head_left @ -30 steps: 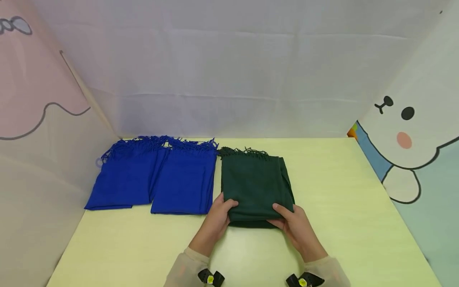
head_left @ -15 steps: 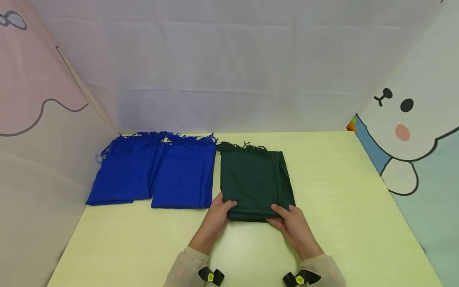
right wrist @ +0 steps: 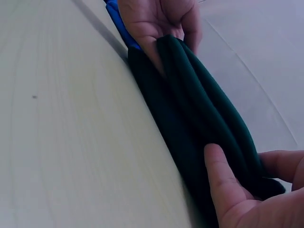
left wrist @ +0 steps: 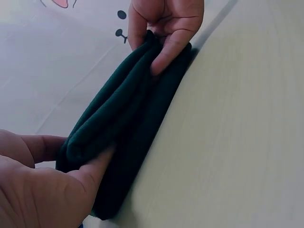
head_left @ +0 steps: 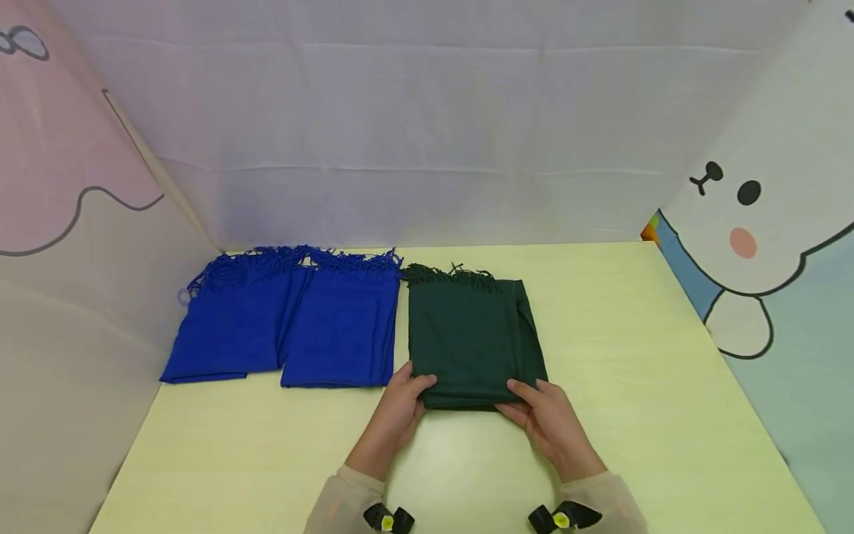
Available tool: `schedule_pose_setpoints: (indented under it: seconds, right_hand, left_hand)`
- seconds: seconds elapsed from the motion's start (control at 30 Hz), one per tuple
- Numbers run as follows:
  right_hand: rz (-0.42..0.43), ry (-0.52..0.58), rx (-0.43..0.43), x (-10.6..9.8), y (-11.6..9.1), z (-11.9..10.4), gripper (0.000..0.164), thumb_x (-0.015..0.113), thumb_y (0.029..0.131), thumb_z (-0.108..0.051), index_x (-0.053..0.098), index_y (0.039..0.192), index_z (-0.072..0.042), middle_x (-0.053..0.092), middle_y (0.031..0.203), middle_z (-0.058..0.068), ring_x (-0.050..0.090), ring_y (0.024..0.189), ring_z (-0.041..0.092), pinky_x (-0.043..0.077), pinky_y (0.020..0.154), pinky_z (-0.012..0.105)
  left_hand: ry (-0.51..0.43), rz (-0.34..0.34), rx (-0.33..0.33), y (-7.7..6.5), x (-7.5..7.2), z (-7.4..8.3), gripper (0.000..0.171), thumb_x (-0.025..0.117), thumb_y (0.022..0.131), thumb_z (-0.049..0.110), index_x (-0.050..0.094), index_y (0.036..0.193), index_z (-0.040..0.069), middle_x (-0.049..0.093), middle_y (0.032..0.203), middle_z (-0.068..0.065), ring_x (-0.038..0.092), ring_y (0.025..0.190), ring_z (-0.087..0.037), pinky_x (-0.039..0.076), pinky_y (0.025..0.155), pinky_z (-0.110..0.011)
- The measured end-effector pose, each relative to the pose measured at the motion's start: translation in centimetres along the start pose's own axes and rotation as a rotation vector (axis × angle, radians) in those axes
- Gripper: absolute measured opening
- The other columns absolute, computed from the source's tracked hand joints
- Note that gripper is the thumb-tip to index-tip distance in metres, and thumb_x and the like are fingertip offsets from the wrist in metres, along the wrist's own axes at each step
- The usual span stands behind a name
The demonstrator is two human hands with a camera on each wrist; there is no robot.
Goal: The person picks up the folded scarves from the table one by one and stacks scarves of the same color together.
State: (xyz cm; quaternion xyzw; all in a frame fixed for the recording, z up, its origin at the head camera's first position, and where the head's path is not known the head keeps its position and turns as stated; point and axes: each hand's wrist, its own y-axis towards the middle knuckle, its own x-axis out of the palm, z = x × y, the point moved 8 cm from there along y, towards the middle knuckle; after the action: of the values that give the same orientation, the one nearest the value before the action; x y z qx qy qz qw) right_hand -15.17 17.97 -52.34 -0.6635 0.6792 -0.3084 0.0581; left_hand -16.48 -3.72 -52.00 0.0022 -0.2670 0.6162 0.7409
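A dark green fringed scarf (head_left: 467,337), folded into a neat rectangle, lies right of centre in the head view with its fringe toward the back. My left hand (head_left: 399,404) pinches its near left corner, thumb on top and fingers tucked beneath. At the near right corner my right hand (head_left: 550,423) grips in the same way. Both wrist views show the stacked folds of the green scarf (left wrist: 118,104) along its near edge. There, the fingers of each hand slip between the upper folds and the bottom layer (right wrist: 161,118).
Two folded blue fringed scarves, one at the far left (head_left: 230,326) and one beside the green scarf (head_left: 336,334), lie on the pale yellow table (head_left: 634,356). A white cloth wall (head_left: 427,148) stands behind, and printed cloth panels (head_left: 787,297) flank the sides.
The green scarf's near edge has flattened slightly, with less of the lower layer showing below it. Both hands keep their grip. The head view has shifted a little.
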Motion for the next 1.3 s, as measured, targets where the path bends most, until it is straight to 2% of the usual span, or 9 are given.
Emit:
schedule_pose_setpoints:
  seconds: [0.17,0.27,0.37,0.53,0.67,0.8,0.97,1.03,1.3]
  right_hand:
    - [0.043,0.000,-0.010,-1.1,-0.8,-0.6,0.026,0.054,0.100,0.000,0.046,0.123,0.012,0.062,0.104,0.011,0.072,0.086,0.020,0.057,0.087,0.040]
    - [0.073,-0.012,-0.026,-2.0,-1.4,-1.2,0.029,0.051,0.101,0.001,0.044,0.127,0.012,0.059,0.100,0.008,0.072,0.085,0.018,0.057,0.088,0.038]
    - [0.119,-0.053,-0.056,-2.7,-1.8,-2.1,0.039,0.050,0.102,-0.002,0.042,0.137,0.014,0.061,0.103,0.008,0.070,0.086,0.015,0.057,0.088,0.034]
    - [0.195,-0.145,-0.128,-3.4,-2.3,-3.6,0.044,0.051,0.104,-0.010,0.043,0.142,0.009,0.062,0.129,0.016,0.069,0.102,0.012,0.054,0.092,0.029]
    - [0.240,-0.127,-0.161,-3.7,-2.6,-4.1,0.045,0.050,0.105,-0.011,0.040,0.144,0.007,0.059,0.136,0.017,0.067,0.110,0.014,0.052,0.094,0.029]
    - [0.271,-0.088,-0.193,-3.9,-2.6,-4.4,0.045,0.050,0.104,-0.012,0.040,0.145,0.006,0.060,0.135,0.014,0.066,0.113,0.015,0.050,0.095,0.029]
    - [0.277,-0.042,-0.224,-4.2,-2.5,-4.5,0.049,0.052,0.105,-0.017,0.038,0.147,0.004,0.056,0.140,0.015,0.064,0.118,0.017,0.049,0.097,0.029]
    - [0.273,-0.036,-0.246,-3.9,-2.4,-4.7,0.051,0.054,0.104,-0.018,0.038,0.147,0.004,0.055,0.141,0.016,0.063,0.119,0.018,0.049,0.096,0.028]
    - [0.156,-0.038,-0.329,-0.6,-1.8,-6.2,0.049,0.052,0.105,-0.019,0.039,0.146,0.004,0.047,0.146,0.025,0.061,0.122,0.023,0.048,0.098,0.030]
  left_hand:
    - [0.048,-0.005,0.019,-2.2,-0.7,0.7,0.056,0.045,0.103,0.007,0.024,0.154,-0.004,0.034,0.154,-0.026,0.045,0.134,-0.029,0.044,0.107,-0.036]
    - [0.064,0.011,0.020,-3.8,-1.6,1.2,0.056,0.046,0.103,0.007,0.024,0.153,-0.005,0.037,0.151,-0.029,0.050,0.130,-0.030,0.045,0.106,-0.036]
    - [0.043,0.076,0.018,-5.1,-3.2,1.8,0.056,0.048,0.103,0.007,0.026,0.152,-0.005,0.040,0.148,-0.030,0.052,0.129,-0.033,0.046,0.105,-0.035]
    - [-0.020,0.222,0.067,-6.8,-6.9,3.3,0.053,0.042,0.105,0.005,0.023,0.152,-0.007,0.041,0.147,-0.032,0.049,0.133,-0.036,0.045,0.104,-0.034]
    - [-0.071,0.325,0.102,-8.0,-9.6,4.4,0.056,0.038,0.104,0.002,0.015,0.154,-0.004,0.040,0.147,-0.033,0.051,0.131,-0.034,0.045,0.105,-0.033]
    - [-0.100,0.420,0.099,-9.2,-11.8,4.9,0.064,0.039,0.102,0.001,0.006,0.157,0.003,0.038,0.149,-0.028,0.056,0.128,-0.027,0.045,0.105,-0.032]
    - [-0.099,0.519,0.094,-10.2,-14.1,5.8,0.066,0.036,0.105,0.005,-0.002,0.158,0.003,0.031,0.151,-0.018,0.056,0.123,-0.012,0.042,0.107,-0.026]
    - [-0.133,0.552,0.099,-10.5,-14.8,6.1,0.066,0.035,0.105,0.006,-0.004,0.158,0.002,0.027,0.151,-0.015,0.053,0.123,-0.010,0.041,0.108,-0.024]
    - [-0.325,0.610,0.135,-10.8,-17.0,6.8,0.066,0.033,0.107,0.010,-0.008,0.159,0.009,0.010,0.162,-0.015,0.026,0.146,-0.020,0.033,0.114,-0.028]
